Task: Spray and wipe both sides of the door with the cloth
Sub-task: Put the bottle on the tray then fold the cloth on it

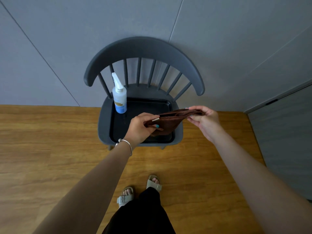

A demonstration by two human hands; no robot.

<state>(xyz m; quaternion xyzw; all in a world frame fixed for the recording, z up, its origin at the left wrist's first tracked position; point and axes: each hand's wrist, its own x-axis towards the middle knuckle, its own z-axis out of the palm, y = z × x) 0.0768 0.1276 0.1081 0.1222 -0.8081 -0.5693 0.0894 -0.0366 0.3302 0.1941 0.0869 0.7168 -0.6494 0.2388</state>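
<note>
The cloth (170,119), brown and folded, is hanging stretched between both hands just above the black tray (146,105) on the chair seat. The left hand (141,126) is pinching its near end between thumb and curled fingers, and the right hand (203,119) is gripping its far end the same way. The cloth's long axis is running roughly level from hand to hand, with a loose fold sagging toward the tray. A spray bottle (119,97) is standing upright in the tray's back left corner, its nozzle pointing toward the chair back. The dark grey chair (143,48) is sitting on a wooden floor (50,141) against a grey panelled wall (67,31).
</note>
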